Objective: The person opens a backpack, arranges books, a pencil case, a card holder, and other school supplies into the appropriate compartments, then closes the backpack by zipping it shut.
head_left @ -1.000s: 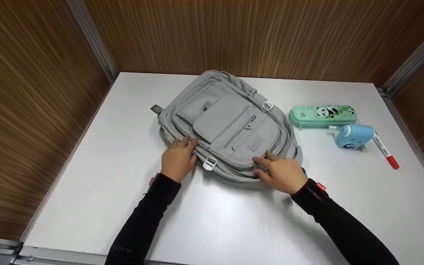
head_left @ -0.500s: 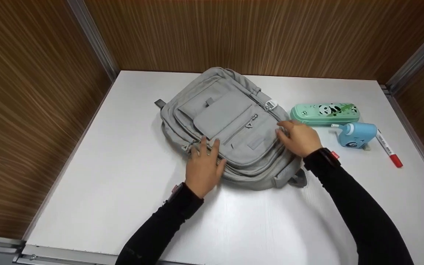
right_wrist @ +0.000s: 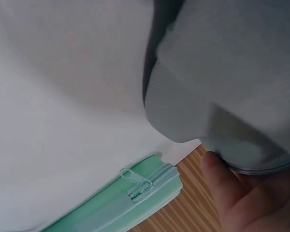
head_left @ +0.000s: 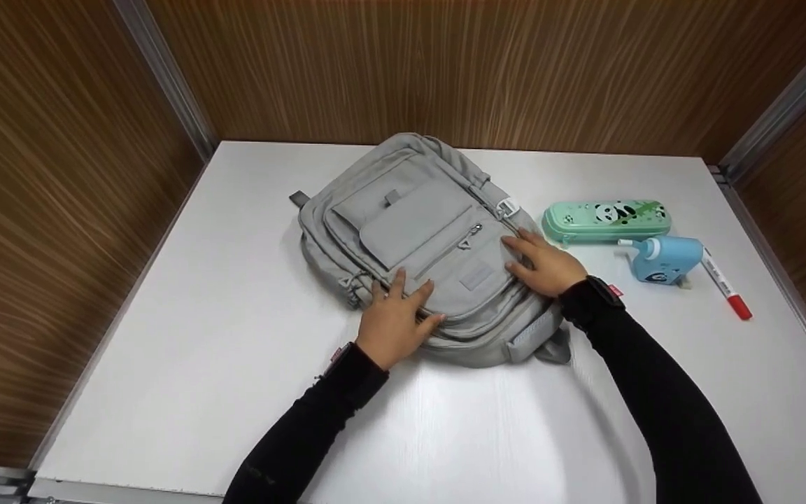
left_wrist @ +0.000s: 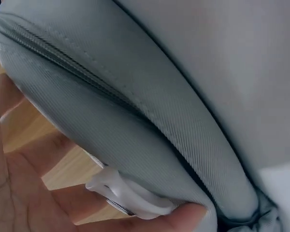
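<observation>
A grey backpack (head_left: 420,238) lies front side up on the white table, slanted, with its zipped edges toward me. My left hand (head_left: 392,325) rests on its near lower edge with the fingers spread. In the left wrist view, those fingers (left_wrist: 150,222) touch the edge beside a white plastic buckle (left_wrist: 135,195), and a long zipper (left_wrist: 82,70) runs along the fabric. On the bag's right side rests my right hand (head_left: 546,266), fingers laid over the front panel's edge. The right wrist view shows its fingers (right_wrist: 227,188) against the grey fabric.
Right of the backpack lies a green panda pencil case (head_left: 606,222). A blue bottle-shaped thing with a white spout (head_left: 665,259) stands just in front of it, beside a white marker with a red cap (head_left: 728,285). Wood-grain panels (head_left: 445,70) enclose the table (head_left: 165,378).
My left hand has slid right along the backpack's near edge. The right hand has moved from the bottom edge up to the right side. A strap at the lower right shows more now.
</observation>
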The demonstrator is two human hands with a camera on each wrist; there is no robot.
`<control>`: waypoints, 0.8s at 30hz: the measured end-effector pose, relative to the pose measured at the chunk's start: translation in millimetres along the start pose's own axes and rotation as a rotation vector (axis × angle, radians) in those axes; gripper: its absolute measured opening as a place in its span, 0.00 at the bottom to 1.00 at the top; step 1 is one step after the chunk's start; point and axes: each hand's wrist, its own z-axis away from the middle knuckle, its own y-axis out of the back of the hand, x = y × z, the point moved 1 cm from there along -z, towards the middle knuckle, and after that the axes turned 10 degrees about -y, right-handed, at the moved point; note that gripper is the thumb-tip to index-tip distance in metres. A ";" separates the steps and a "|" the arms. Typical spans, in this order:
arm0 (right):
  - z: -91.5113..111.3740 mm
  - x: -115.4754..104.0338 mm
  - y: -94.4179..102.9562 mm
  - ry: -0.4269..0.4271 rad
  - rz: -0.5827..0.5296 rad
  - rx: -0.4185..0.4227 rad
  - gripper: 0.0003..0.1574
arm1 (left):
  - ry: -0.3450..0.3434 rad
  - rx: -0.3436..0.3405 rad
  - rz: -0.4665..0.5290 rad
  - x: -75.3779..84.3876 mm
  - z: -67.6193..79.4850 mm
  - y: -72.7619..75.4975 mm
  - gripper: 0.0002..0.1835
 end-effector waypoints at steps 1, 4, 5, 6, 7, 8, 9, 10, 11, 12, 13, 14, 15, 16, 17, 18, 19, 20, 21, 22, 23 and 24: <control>2.3 -1.7 -0.2 -0.008 0.014 0.008 0.33 | 0.002 0.003 0.018 -3.3 -0.9 1.4 0.32; 9.2 -6.6 -0.9 -0.018 0.065 0.035 0.34 | 0.008 0.020 0.051 -15.1 -4.1 4.6 0.31; 11.5 -8.2 -1.3 -0.018 0.081 0.046 0.34 | 0.007 0.026 0.056 -19.2 -5.3 5.2 0.30; 14.1 -9.8 -1.6 -0.016 0.092 0.054 0.34 | 0.006 0.029 0.057 -23.4 -6.5 5.7 0.30; 16.4 -11.2 -1.9 -0.012 0.102 0.061 0.34 | 0.007 0.031 0.058 -27.3 -7.8 6.3 0.30; 18.7 -12.9 -2.2 -0.006 0.111 0.067 0.34 | 0.009 0.031 0.052 -31.5 -9.1 6.5 0.30; 20.7 -14.5 -2.5 -0.001 0.118 0.073 0.33 | 0.011 0.031 0.045 -35.3 -10.6 6.9 0.30; 22.7 -16.3 -2.9 0.005 0.122 0.078 0.33 | 0.015 0.029 0.034 -38.9 -12.4 7.6 0.29; 24.6 -18.5 -3.4 0.012 0.129 0.081 0.32 | 0.018 0.026 0.021 -42.5 -14.3 8.2 0.29; 26.6 -21.0 -3.8 0.020 0.134 0.085 0.32 | 0.019 0.023 0.007 -45.9 -16.3 8.9 0.28; 28.4 -23.8 -4.3 0.027 0.141 0.090 0.32 | 0.019 0.019 -0.008 -49.2 -18.6 9.6 0.28; 30.5 -27.1 -4.8 0.034 0.147 0.095 0.31 | 0.016 0.015 -0.023 -52.3 -20.9 10.3 0.27; 32.5 -30.4 -5.7 0.042 0.154 0.100 0.31 | 0.014 0.012 -0.036 -54.9 -23.2 11.2 0.26; 34.4 -33.8 -7.1 0.051 0.166 0.105 0.32 | 0.015 0.008 -0.044 -57.3 -25.4 12.0 0.26; 36.6 -37.7 -8.3 0.057 0.178 0.112 0.32 | 0.017 0.003 -0.056 -59.7 -27.4 12.8 0.25; 38.7 -41.6 -9.7 0.060 0.187 0.119 0.32 | 0.019 0.000 -0.067 -61.8 -29.5 13.5 0.25; 40.9 -45.7 -11.0 0.064 0.194 0.125 0.33 | 0.025 -0.002 -0.074 -63.7 -31.2 14.2 0.25; 43.0 -49.6 -12.6 0.069 0.197 0.130 0.33 | 0.036 0.000 -0.082 -65.6 -32.6 14.9 0.24; 44.9 -53.2 -14.3 0.073 0.203 0.134 0.34 | 0.051 0.001 -0.088 -67.4 -33.8 15.4 0.24; 46.9 -56.8 -15.9 0.076 0.208 0.138 0.34 | 0.066 0.004 -0.092 -69.2 -35.0 15.8 0.23; 48.8 -60.7 -17.2 0.079 0.209 0.142 0.35 | 0.076 0.009 -0.095 -70.9 -36.0 16.0 0.23; 50.3 -64.0 -18.6 0.085 0.210 0.144 0.35 | 0.088 0.013 -0.094 -72.7 -36.8 16.1 0.22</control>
